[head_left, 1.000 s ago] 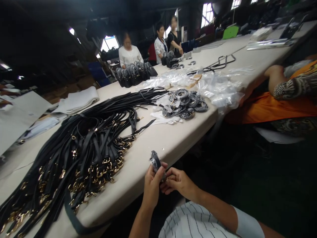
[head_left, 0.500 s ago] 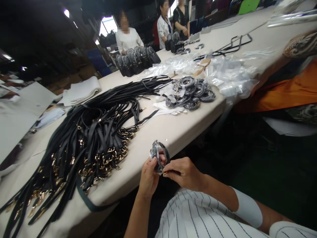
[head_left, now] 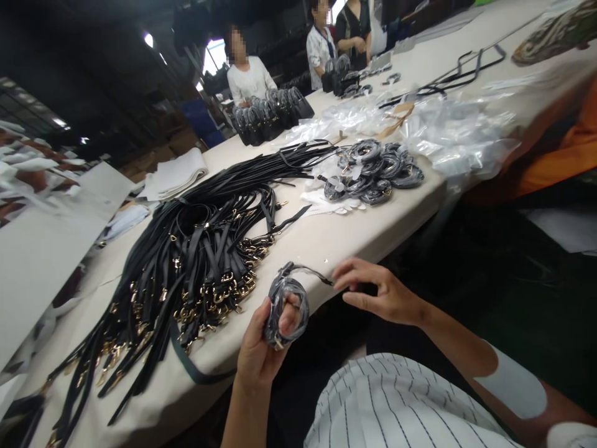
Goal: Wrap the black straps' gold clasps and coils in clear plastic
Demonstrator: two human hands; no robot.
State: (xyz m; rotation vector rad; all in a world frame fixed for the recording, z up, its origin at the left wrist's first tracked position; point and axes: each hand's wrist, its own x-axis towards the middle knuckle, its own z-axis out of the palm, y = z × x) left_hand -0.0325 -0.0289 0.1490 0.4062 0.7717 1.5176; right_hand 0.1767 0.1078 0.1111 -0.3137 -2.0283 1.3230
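My left hand (head_left: 259, 354) is wrapped round a coiled black strap (head_left: 277, 295) in clear plastic, with fingers showing through the ring. A small gold-coloured fitting sits at the coil's lower edge. From the top of the coil a loose strap end reaches right towards my right hand (head_left: 380, 291). That hand is open, its fingers apart beside the strap's tip; whether they touch it I cannot tell. Left of my hands, a large pile of black straps (head_left: 200, 249) with gold buckles and clasps lies on the cloth-covered table (head_left: 321, 246).
Several coiled straps (head_left: 375, 171) lie beyond my hands, partly on a white glove (head_left: 333, 203). Clear plastic bags (head_left: 466, 134) are heaped to their right. Black bags (head_left: 268, 115) stand farther back near co-workers. A folded white cloth (head_left: 180, 171) lies at the left.
My right hand has let go of the coil's edge and moved right, opening. The loose strap end now sticks out. My left hand has shifted left with the coil, and the view has turned slightly.
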